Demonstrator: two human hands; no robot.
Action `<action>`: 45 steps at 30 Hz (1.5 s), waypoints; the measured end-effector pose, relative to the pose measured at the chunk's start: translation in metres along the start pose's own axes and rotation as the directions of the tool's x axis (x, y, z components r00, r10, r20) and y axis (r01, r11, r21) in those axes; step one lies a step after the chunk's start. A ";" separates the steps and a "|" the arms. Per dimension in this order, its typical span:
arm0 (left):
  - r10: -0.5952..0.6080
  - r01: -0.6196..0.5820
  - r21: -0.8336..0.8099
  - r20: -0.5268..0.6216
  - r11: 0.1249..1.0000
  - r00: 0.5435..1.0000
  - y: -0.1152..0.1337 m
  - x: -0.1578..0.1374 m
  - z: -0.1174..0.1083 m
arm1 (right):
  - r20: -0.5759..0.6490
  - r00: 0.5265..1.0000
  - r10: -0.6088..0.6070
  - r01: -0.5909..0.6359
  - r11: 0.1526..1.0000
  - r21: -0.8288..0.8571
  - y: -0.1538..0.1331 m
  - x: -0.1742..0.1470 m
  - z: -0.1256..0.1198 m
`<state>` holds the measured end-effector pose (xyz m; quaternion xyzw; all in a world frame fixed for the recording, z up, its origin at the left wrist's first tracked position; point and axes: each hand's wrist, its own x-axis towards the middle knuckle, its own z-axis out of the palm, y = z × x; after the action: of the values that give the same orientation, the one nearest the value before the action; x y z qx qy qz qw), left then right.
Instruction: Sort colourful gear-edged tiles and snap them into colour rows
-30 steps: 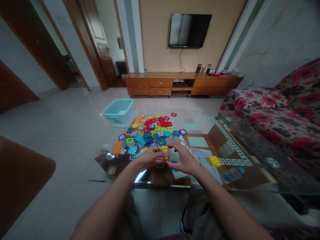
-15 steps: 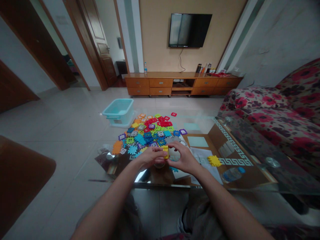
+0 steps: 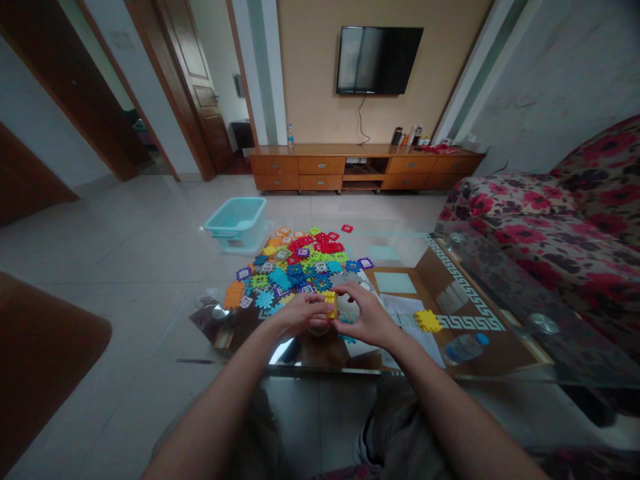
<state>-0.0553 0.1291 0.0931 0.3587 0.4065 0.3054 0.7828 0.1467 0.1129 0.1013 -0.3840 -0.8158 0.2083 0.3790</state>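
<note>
Far left: rounded edge of brown furniture [image 3: 50,373], close to the camera, over pale tiled floor [image 3: 140,293]. Farther back, panelled wooden door [image 3: 200,87], standing ajar. Next rightward, turquoise tub [image 3: 237,240], beyond the left side of the heap.

Then glass-topped bench [image 3: 243,333], bearing a broad, low heap of toothed pieces [image 3: 297,273] — orange mostly to the left, blues toward the near side, red and green at the back, several with white grid centres.

At the near edge of the heap, left hand [image 3: 301,313], closed on a small yellow block [image 3: 331,305], pinched between thumb and fingers. Block located between both hands, ridged on the side toward the camera.

Just right of it, right hand [image 3: 367,315], thumb and index curved into a wide C, tips close up to the right side of the block — touching or only beside, cannot tell. Above and well back, wooden cabinet [image 3: 320,165] and dark wall-mounted television [image 3: 380,60].

Farther right, white papers [image 3: 405,307], with a yellow toothed piece [image 3: 429,321] lying at their edge. Then clear bottle [image 3: 465,348], blue-capped, on its side. Far right: flowered sofa [image 3: 550,213].
</note>
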 end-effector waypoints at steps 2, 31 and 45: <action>0.003 -0.003 0.001 0.005 1.000 1.000 0.000 0.000 0.000 | 0.004 1.000 0.001 -0.001 1.000 0.002 0.000 0.000 0.000; 0.001 -0.001 0.000 0.063 1.000 0.998 -0.001 -0.001 0.002 | -0.009 1.000 0.007 -0.007 1.000 -0.015 0.003 -0.001 0.000; 0.020 -0.017 -0.041 0.058 0.999 0.998 -0.002 0.002 0.003 | 0.025 0.999 0.032 -0.029 0.996 -0.085 0.006 0.000 -0.006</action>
<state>-0.0512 0.1289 0.0916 0.3554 0.3737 0.3101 0.7987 0.1540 0.1171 0.1014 -0.4093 -0.8229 0.1842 0.3484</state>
